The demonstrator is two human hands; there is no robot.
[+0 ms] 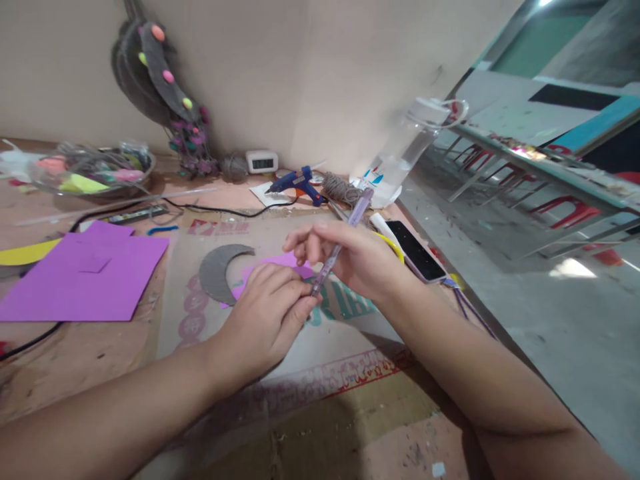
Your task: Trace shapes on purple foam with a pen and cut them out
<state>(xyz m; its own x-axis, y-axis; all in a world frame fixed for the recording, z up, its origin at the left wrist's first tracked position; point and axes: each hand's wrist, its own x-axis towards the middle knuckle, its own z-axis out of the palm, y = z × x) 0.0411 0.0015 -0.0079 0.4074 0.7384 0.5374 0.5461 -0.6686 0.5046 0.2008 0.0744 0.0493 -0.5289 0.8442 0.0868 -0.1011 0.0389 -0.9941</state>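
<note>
A clear purple-tinted pen (327, 268) slants between my two hands above the work surface. My left hand (273, 308) pinches its lower end between thumb and fingers; the tip is hidden there. In my right hand (357, 257) the pen passes behind the thumb side, its upper part sticking out above, and the fingers curl loosely around it. Just beyond my left hand lies a grey crescent (215, 272), beside a piece of purple paper (295, 263) that my hands partly cover. Both rest on a printed plastic sheet (185, 233).
Purple sheets (125, 280) lie left. At the back are a basket of scraps (145, 175), a blue glue gun (295, 181), grey yarn (343, 189) and a white digital clock (261, 161). A water bottle (400, 160) and phone (416, 250) stand right, near the table edge.
</note>
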